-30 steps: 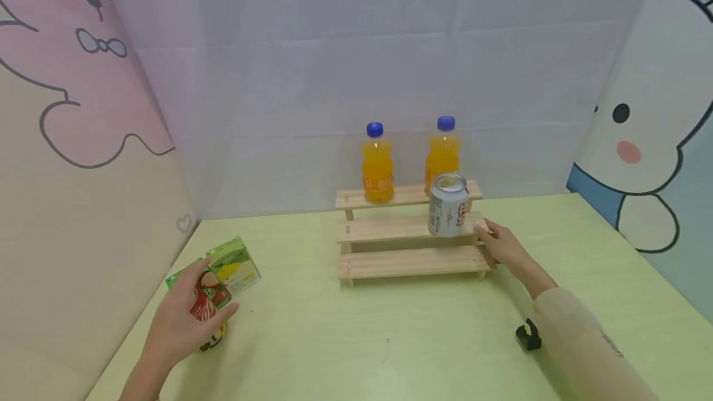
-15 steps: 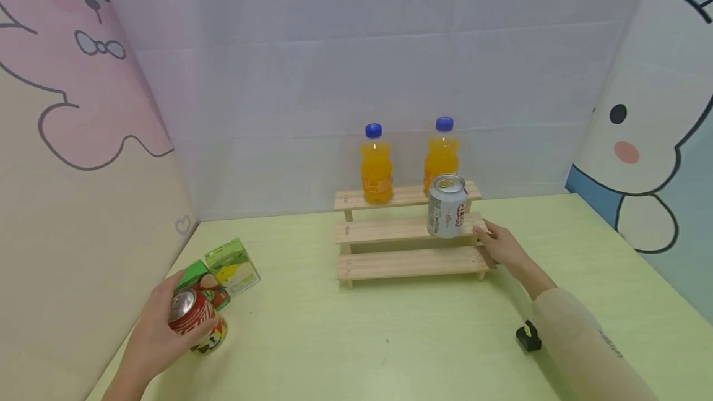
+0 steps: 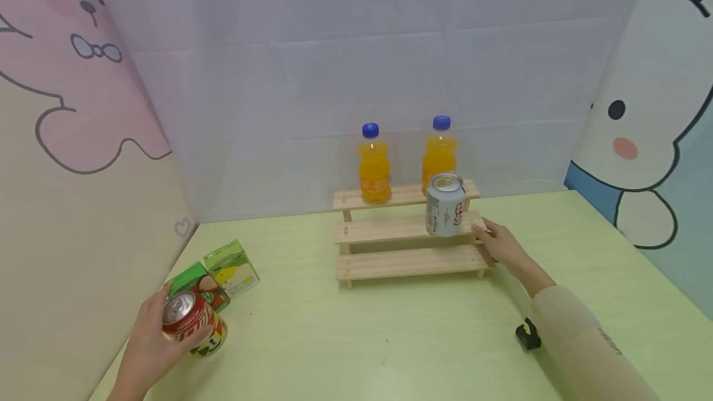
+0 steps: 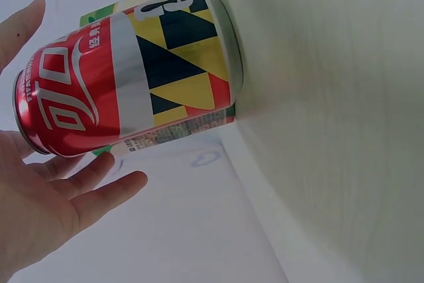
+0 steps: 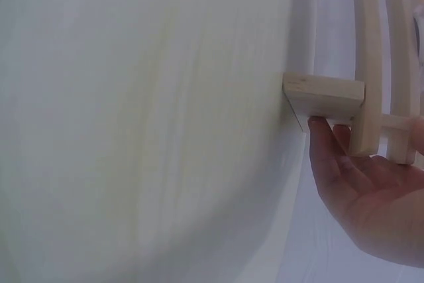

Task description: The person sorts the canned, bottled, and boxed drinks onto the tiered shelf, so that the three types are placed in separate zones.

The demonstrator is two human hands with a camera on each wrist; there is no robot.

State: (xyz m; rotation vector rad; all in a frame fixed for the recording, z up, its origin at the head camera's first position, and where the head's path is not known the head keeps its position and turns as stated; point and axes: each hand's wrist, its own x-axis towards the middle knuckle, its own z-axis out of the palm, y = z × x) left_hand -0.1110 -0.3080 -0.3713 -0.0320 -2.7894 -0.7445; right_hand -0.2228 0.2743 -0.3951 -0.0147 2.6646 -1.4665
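Note:
At the table's left, my left hand (image 3: 147,336) stands around a red soda can (image 3: 184,317) with yellow and black triangles. In the left wrist view the thumb stands apart from the can and the fingers (image 4: 109,200) are spread straight beside it. The can stands upright on the table, partly hidden by the hand in the head view. My right hand (image 3: 504,249) grips the right end of a three-step wooden rack (image 3: 412,263); its fingertips touch the wood from beneath in the right wrist view. A silver soda can (image 3: 445,208) stands on the middle step.
Two orange drink bottles (image 3: 375,172) with blue caps stand on the top step. Behind the red can are a green-and-red carton (image 3: 192,277) and a green-and-yellow carton (image 3: 231,268). A small black clip-like object (image 3: 528,334) lies near the right sleeve.
My left hand has drawn back down and left from above the red can and cartons, uncovering the can's top. The right hand keeps its hold on the rack.

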